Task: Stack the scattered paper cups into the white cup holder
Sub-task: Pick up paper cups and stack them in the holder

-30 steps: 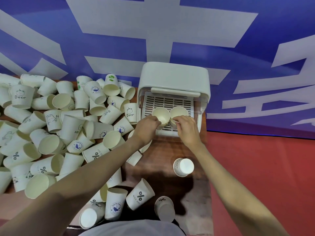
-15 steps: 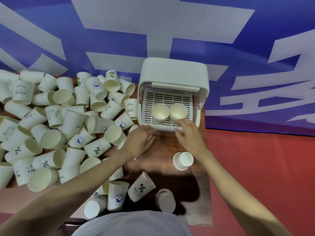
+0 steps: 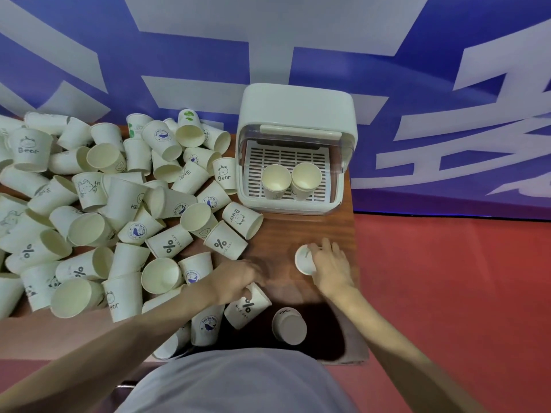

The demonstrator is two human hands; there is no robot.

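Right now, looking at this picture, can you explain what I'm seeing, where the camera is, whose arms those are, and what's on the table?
The camera is worn on a person's head and looks down, so the two bare arms belong to the wearer; there is no robot. The brown table stands by a blue and white wall. At its far end sits the white cup holder, open at the front, with two cups standing side by side, mouths up, on its slatted tray. To the left lies a big pile of paper cups, most tipped over, printed with bears, whales and percent signs. The left hand curls its fingers around a percent-sign cup lying on its side. The right hand is around a small cup on the table. Another cup lies near the person's body.
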